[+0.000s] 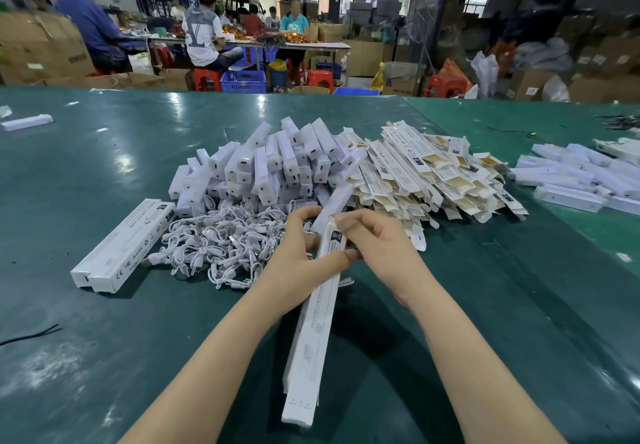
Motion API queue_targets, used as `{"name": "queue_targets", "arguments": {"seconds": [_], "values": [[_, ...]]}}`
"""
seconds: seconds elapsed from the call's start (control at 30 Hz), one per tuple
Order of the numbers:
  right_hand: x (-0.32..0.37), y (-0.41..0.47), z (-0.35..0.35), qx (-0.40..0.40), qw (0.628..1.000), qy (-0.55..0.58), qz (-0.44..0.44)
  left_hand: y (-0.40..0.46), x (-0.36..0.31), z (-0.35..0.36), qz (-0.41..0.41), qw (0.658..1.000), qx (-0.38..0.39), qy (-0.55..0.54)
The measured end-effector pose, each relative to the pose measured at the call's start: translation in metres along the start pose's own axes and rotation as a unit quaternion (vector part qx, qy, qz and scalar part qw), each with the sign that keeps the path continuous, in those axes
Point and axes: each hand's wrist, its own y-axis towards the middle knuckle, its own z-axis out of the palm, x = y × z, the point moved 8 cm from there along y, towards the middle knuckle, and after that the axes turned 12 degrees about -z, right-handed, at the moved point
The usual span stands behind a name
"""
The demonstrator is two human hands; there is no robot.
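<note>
The long carton (313, 332), slim, square-sectioned and of matt white printed card, is held slanted over the glossy green bench (104, 357), toward six o'clock. Its upper end is gripped by the curled fingers of the left hand (298, 256), and its flap is pinched by the right hand (377, 246). One smooth plastic bar (334, 206) is seen at its mouth. Two closed cartons (124, 242) lie at nine o'clock.

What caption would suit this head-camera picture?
The left hand and right hand hold a long white carton, white bar at its mouth, beside cables and flat cartons.
</note>
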Motion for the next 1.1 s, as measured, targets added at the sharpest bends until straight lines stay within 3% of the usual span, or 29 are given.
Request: {"name": "queue_targets", "arguments": {"seconds": [0.13,0.6,0.8,1.1], "values": [[0.0003,-0.0008,0.0028,0.018,1.000,0.016,-0.008,0.0005,0.0003,-0.0001,0.007,1.000,0.002,0.000],[0.0000,-0.0026,0.0011,-0.043,0.994,0.094,0.020,-0.0020,-0.0021,-0.0041,-0.001,1.000,-0.016,-0.012],[-0.0027,-0.0030,0.0017,-0.066,0.976,0.192,0.079,-0.0025,-0.0067,-0.0018,0.028,0.999,0.007,-0.026],[-0.0054,-0.0025,-0.0016,-0.094,0.980,0.164,0.068,-0.0024,-0.0053,0.0012,0.025,0.999,0.017,-0.021]]}}
